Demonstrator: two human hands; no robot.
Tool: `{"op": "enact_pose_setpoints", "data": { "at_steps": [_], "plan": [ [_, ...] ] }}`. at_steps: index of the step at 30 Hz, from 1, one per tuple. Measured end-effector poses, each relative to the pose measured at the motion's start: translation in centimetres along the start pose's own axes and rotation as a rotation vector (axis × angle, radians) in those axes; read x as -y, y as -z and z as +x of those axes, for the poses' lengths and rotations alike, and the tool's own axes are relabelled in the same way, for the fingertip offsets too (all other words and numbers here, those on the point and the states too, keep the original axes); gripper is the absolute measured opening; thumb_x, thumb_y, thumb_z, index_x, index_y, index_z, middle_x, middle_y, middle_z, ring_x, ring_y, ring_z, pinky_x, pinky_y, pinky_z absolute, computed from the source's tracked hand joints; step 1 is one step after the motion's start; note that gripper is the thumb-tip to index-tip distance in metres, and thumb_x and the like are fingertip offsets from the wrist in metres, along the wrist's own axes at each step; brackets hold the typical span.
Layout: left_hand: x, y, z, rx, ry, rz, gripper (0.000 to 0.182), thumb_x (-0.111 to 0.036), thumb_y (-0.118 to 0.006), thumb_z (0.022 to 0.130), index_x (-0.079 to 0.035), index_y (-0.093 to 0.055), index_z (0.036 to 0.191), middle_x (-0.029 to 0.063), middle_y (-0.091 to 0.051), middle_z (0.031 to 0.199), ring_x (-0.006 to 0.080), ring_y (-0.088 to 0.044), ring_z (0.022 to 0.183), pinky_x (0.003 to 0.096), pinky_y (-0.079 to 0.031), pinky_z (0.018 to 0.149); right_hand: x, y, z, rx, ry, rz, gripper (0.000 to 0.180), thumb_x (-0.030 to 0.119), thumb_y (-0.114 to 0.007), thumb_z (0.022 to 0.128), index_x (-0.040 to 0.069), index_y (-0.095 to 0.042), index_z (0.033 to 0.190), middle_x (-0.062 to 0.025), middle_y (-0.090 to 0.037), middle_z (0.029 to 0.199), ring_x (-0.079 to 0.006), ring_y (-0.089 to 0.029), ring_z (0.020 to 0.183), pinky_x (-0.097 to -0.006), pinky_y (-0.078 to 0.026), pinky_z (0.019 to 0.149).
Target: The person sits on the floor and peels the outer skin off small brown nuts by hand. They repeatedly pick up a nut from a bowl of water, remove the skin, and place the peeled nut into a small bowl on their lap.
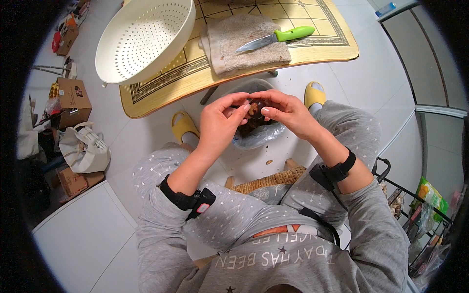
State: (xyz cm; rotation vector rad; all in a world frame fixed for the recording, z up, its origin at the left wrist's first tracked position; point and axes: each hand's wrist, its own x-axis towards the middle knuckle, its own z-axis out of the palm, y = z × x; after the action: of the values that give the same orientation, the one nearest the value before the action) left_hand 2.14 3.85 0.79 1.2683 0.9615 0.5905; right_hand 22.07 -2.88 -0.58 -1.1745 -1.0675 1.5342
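My left hand (220, 119) and my right hand (289, 110) meet in front of me, fingertips and thumbs around a glossy dark-brown chestnut (258, 108). A lighter patch shows on its left side, where the shell looks broken open. Right below is a bin (253, 86) lined with a clear plastic bag (262, 137); dark scraps lie inside, partly hidden by my hands. On the low table (161, 86), a paring knife with a green handle (295, 33) rests across a folded beige towel (238, 47).
A white colander (146, 40) stands tilted at the table's left. Crumbs and a shell piece (269, 162) lie on the floor near a woven stool (271, 179). Cardboard boxes (74, 100) and a canvas bag (84, 148) are at left, a black wire rack (414, 197) at right.
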Motion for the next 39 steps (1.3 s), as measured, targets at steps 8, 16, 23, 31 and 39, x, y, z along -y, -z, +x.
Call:
{"op": "enact_pose_setpoints", "data": {
  "at_steps": [8, 16, 23, 31, 39],
  "plan": [
    [0.5, 0.1, 0.3, 0.038, 0.021, -0.047, 0.015, -0.006, -0.064, 0.095, 0.004, -0.069, 0.106, 0.0067, -0.071, 0.092, 0.0109, -0.068, 0.076, 0.0254, -0.060, 0.070, -0.8, -0.5, 0.1, -0.075, 0.114, -0.109, 0.039, 0.011, -0.074, 0.087, 0.005, -0.062, 0.123, -0.0033, -0.064, 0.113, -0.0120, -0.062, 0.097, -0.0260, -0.052, 0.081],
    [0.4, 0.0, 0.4, 0.029, 0.028, 0.027, 0.011, -0.003, -0.064, 0.093, 0.006, -0.070, 0.097, 0.0067, -0.071, 0.083, 0.0112, -0.070, 0.074, 0.0241, -0.059, 0.064, -1.2, -0.5, 0.1, -0.170, 0.257, -0.419, 0.048, 0.014, -0.085, 0.073, 0.009, -0.068, 0.118, -0.0065, -0.062, 0.099, -0.0172, -0.060, 0.080, -0.0292, -0.052, 0.071],
    [0.3, 0.3, 0.5, 0.060, 0.042, 0.051, 0.015, -0.007, -0.065, 0.095, 0.005, -0.071, 0.102, 0.0051, -0.071, 0.088, 0.0090, -0.067, 0.076, 0.0242, -0.059, 0.070, -0.3, -0.8, -0.3, -0.196, 0.274, -0.495, 0.047, 0.014, -0.085, 0.073, 0.008, -0.069, 0.117, -0.0067, -0.062, 0.097, -0.0175, -0.061, 0.080, -0.0294, -0.052, 0.070],
    [0.6, 0.3, 0.5, 0.043, 0.024, 0.030, 0.011, -0.005, -0.068, 0.089, 0.005, -0.072, 0.091, 0.0054, -0.073, 0.082, 0.0077, -0.068, 0.072, 0.0224, -0.055, 0.064, -0.1, -0.9, -0.3, -0.196, 0.266, -0.540, 0.048, 0.015, -0.085, 0.072, 0.009, -0.069, 0.116, -0.0078, -0.062, 0.097, -0.0189, -0.060, 0.077, -0.0301, -0.052, 0.071],
    [2.2, 0.1, 0.9, -0.032, -0.087, 0.224, 0.010, -0.004, -0.069, 0.079, 0.003, -0.073, 0.084, 0.0051, -0.073, 0.076, 0.0044, -0.063, 0.066, 0.0224, -0.050, 0.060, 0.5, -1.9, -0.8, -0.193, 0.345, -0.711, 0.050, 0.010, -0.085, 0.068, 0.004, -0.066, 0.114, -0.0128, -0.062, 0.099, -0.0299, -0.063, 0.084, -0.0369, -0.053, 0.074]
  ]
}}
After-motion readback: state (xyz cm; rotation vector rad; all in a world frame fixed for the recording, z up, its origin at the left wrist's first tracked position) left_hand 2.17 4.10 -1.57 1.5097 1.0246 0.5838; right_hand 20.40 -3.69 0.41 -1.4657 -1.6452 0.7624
